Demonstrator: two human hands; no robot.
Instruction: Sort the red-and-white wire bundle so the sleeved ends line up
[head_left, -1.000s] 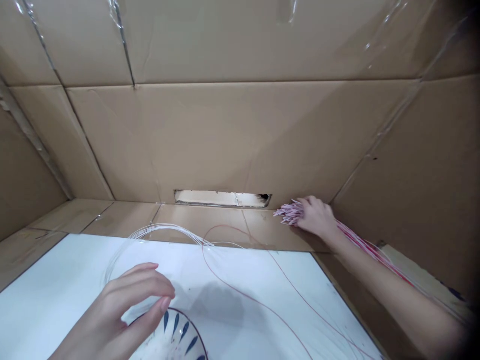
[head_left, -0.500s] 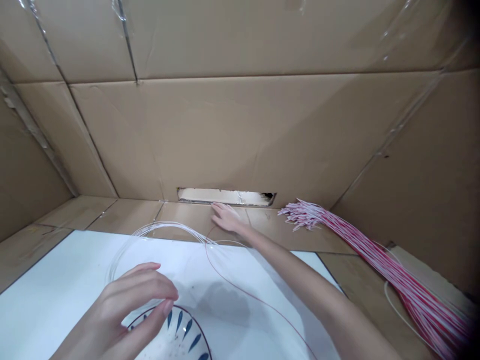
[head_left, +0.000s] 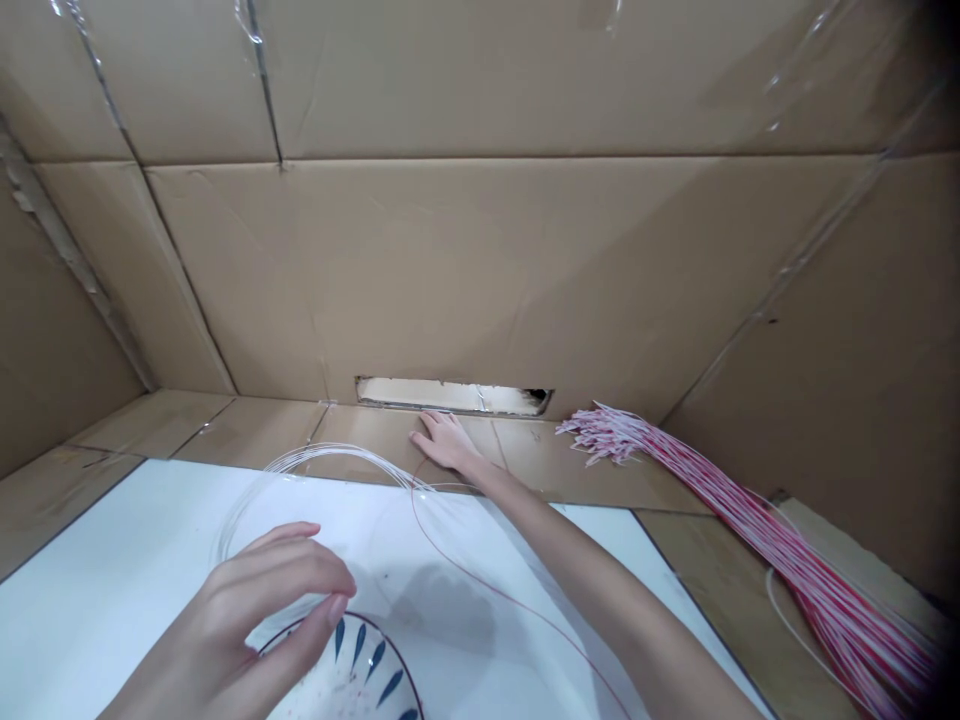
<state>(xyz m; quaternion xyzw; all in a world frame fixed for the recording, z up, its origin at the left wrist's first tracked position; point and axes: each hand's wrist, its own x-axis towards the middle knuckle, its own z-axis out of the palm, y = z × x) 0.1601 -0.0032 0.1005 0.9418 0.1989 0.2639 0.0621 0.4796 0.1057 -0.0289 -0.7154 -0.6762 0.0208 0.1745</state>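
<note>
My right hand [head_left: 444, 440] lies flat on the cardboard floor just below a narrow slot [head_left: 452, 396] cut in the back wall, fingers stretched out, beside the top of a thin red wire [head_left: 480, 580] that loops across the white sheet [head_left: 112, 570]. My left hand [head_left: 247, 620] hovers low over a white bowl with blue petal marks [head_left: 360, 680], fingers curled with thumb and fingertips close together; a coil of clear thin wires [head_left: 330, 460] arcs just beyond it. I cannot make out whether a strand is pinched.
A thick bundle of red and white wires [head_left: 720, 500] lies along the right side, tips toward the back wall. Cardboard walls [head_left: 480, 270] close in the back, left and right.
My right hand left the red and white bundle and swung left to the cardboard below the slot, then settled slightly. The left hand stayed over the bowl.
</note>
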